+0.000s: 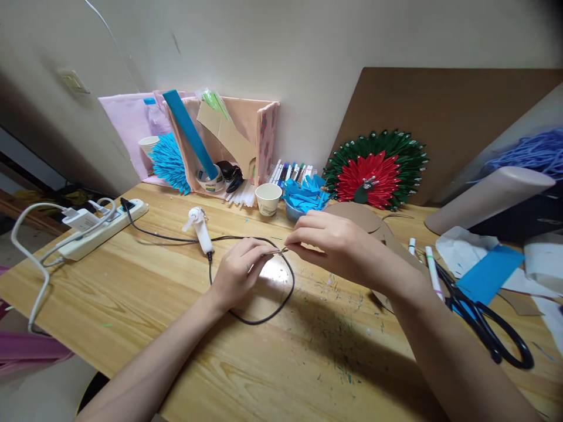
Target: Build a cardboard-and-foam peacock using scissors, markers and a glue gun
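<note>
Over the middle of the table, my left hand (241, 268) and my right hand (328, 240) meet fingertip to fingertip. Both are closed in a pinch on a small slim brownish piece (280, 252), too small to name. Beneath them a black cord (292, 287) loops on the wood and runs to a white hot glue gun (201, 230), left of my left hand. Beyond my right hand sits a bowl of blue fabric pieces (305, 193), with a paper cup (268, 199) beside it. Cardboard pieces (358, 217) lie partly hidden behind my right wrist.
A power strip (105, 228) with plugs lies at the left edge. Large black scissors (484, 322), markers (433, 272) and blue fabric (490, 272) are at the right. A red and green petal fan (376, 170) leans on a brown board (448, 129). Scraps dot the tabletop (272, 369).
</note>
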